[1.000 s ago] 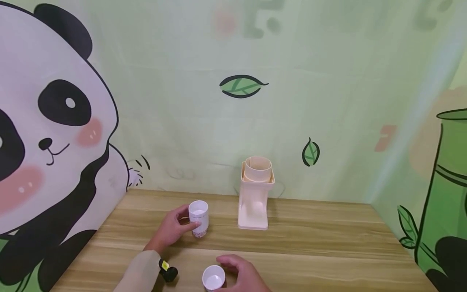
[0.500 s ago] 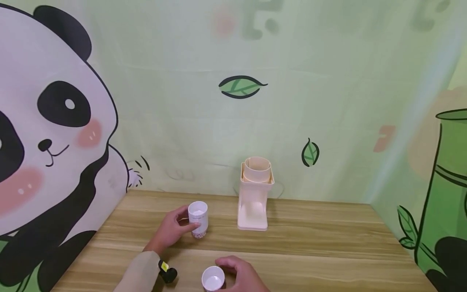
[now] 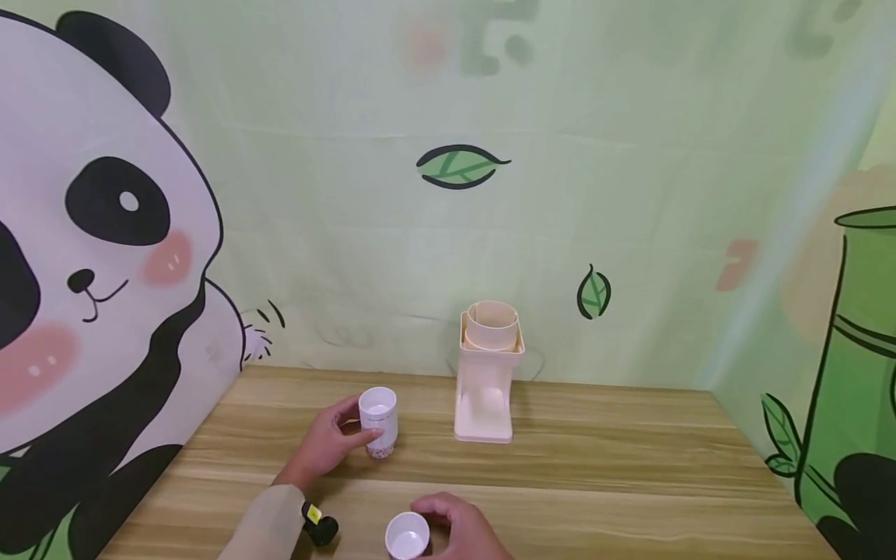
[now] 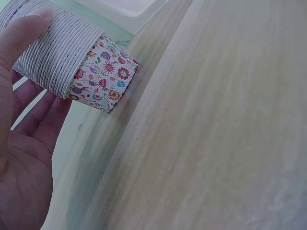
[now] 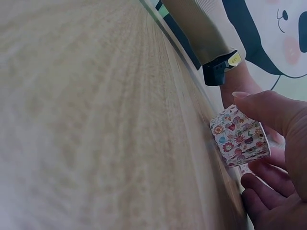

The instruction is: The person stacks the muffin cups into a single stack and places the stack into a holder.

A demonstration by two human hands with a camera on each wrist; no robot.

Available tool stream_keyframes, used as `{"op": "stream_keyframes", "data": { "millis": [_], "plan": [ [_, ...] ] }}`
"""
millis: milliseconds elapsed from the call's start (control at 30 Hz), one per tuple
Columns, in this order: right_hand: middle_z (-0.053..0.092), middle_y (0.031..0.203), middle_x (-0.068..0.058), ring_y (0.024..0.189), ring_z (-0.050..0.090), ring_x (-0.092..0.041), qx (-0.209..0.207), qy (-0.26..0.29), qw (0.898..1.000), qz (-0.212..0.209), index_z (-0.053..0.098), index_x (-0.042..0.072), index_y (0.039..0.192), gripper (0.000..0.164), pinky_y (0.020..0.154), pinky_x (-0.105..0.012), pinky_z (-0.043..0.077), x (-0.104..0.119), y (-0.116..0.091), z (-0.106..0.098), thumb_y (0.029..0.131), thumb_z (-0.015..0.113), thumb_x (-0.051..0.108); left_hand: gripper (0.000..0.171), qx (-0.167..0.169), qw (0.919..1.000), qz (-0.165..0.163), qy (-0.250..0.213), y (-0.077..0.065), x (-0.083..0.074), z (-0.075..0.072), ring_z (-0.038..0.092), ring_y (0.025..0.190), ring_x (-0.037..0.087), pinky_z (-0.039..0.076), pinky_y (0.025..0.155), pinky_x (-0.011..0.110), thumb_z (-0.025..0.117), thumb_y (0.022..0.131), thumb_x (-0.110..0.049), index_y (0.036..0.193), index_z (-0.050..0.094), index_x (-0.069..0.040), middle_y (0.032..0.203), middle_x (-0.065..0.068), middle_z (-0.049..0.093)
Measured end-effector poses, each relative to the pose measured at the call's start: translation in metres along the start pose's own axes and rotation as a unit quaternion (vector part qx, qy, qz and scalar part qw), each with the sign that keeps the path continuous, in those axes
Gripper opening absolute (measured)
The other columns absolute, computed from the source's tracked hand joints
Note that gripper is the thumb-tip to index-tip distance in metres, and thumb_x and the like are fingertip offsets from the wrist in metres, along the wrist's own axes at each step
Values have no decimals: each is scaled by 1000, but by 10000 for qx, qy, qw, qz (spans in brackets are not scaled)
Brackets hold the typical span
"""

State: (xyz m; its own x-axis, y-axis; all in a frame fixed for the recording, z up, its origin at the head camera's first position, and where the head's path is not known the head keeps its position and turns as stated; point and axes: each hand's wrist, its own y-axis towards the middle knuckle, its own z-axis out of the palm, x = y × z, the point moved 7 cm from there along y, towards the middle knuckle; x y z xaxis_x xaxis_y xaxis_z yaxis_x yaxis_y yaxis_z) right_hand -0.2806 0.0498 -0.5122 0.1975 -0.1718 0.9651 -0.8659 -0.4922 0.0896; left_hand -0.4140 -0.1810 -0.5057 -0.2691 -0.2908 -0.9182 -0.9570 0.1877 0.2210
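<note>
A tall stack of nested paper cups (image 3: 379, 424) stands upright left of the middle of the table. My left hand (image 3: 329, 439) grips it from the left, thumb across the front. In the left wrist view the ribbed white rims of the stack (image 4: 60, 52) are packed close, and the lowest cup shows a floral print. Nearer me, a single paper cup (image 3: 407, 537) stands with its white inside facing up. My right hand (image 3: 465, 529) holds this cup from the right. The right wrist view shows the cup's flowered side (image 5: 240, 136) between thumb and fingers.
A pale pink stand (image 3: 484, 404) with a round, open-topped cylinder (image 3: 493, 327) on it is at the back of the wooden table (image 3: 595, 451). Behind it hangs a green backdrop (image 3: 350, 233) printed with a panda and leaves. A black wrist camera (image 3: 322, 529) sits at my left sleeve.
The head view has shifted very slightly. Both hands keep their hold on the cup stack and the single cup, with no clear movement.
</note>
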Motion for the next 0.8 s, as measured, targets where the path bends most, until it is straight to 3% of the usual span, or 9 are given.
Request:
{"op": "stream_keyframes", "data": {
  "millis": [333,800],
  "plan": [
    [74,112,2,104,63,-2,-86,-269,9995,-123,72,6,119,54,96,-17,48,-2,2,-1,71,94,17,64,39,9999,78,-105,0,-2,1,68,117,30,56,97,24,86,83,-20,140,59,-8,127,16,69],
    [76,109,2,101,66,-2,-174,-255,9995,-109,72,7,117,52,92,-18,51,0,3,-2,71,94,16,64,42,10000,50,-61,-1,-3,1,68,118,30,57,100,29,86,83,-21,140,60,-9,127,16,70]
  ]
}}
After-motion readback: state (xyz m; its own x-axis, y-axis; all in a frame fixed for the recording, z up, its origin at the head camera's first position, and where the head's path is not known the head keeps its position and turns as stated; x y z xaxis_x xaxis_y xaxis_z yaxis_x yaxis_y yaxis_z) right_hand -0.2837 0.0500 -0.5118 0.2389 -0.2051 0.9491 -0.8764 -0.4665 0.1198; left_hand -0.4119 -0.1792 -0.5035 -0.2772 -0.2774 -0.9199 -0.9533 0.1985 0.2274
